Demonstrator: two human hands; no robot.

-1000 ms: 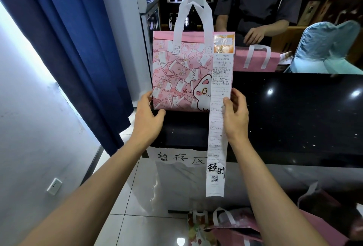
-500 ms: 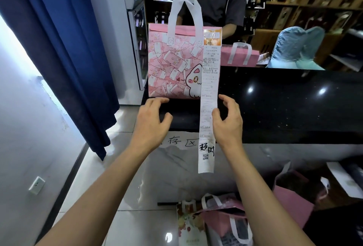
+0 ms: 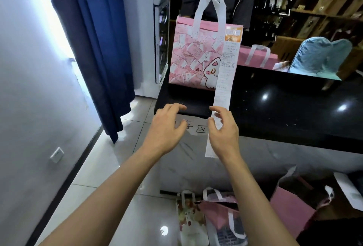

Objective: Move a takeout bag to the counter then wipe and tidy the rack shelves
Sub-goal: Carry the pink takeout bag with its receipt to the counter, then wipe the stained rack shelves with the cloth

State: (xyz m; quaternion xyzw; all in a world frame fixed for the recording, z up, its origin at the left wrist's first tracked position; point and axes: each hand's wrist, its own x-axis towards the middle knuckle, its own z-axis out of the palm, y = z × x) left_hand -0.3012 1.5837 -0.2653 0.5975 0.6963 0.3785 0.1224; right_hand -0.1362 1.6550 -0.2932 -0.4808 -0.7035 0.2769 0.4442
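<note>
Fingers of the left hand (image 3: 167,127) spread loosely, holding nothing. Right hand (image 3: 224,131) is likewise relaxed, its fingertips brushing the receipt (image 3: 225,74). Beyond both hands, the takeout bag (image 3: 196,57) stands upright on the counter (image 3: 284,108).

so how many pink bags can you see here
4: the cat-print takeout bag upright on the black counter; a plain one behind it, near the person; one on the floor below; one to its right. More may be hidden.
</note>
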